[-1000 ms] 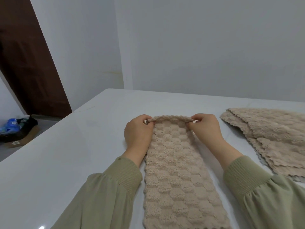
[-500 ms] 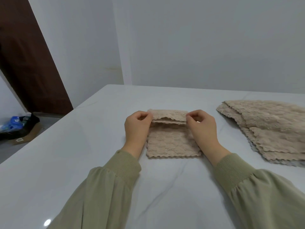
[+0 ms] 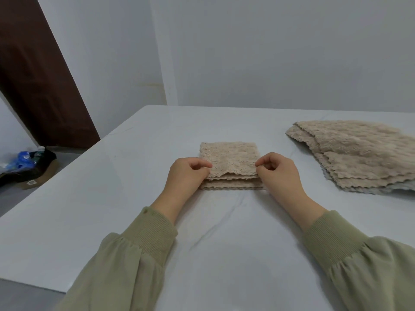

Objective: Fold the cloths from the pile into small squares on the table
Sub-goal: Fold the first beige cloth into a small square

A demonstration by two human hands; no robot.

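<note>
A beige fluffy cloth [image 3: 229, 159] lies folded into a small square in the middle of the white table [image 3: 94, 198]. Its top layer is doubled back toward me, and its scalloped edge sits a little short of the lower layers' edge. My left hand [image 3: 187, 173] pinches the near left corner of that top layer. My right hand [image 3: 279, 171] pinches the near right corner. Both hands rest at the cloth's sides, thumbs and forefingers pressed together on the fabric.
A pile of beige cloths [image 3: 359, 153] lies spread flat at the right side of the table. On the floor to the left stand a cardboard box and a dark bag with bottles [image 3: 29, 164], beside a brown door [image 3: 38, 70]. Grey walls stand behind the table.
The long strip was folded: both hands carried its far end toward me over the cloth, making a small square. The view has also tilted up.
</note>
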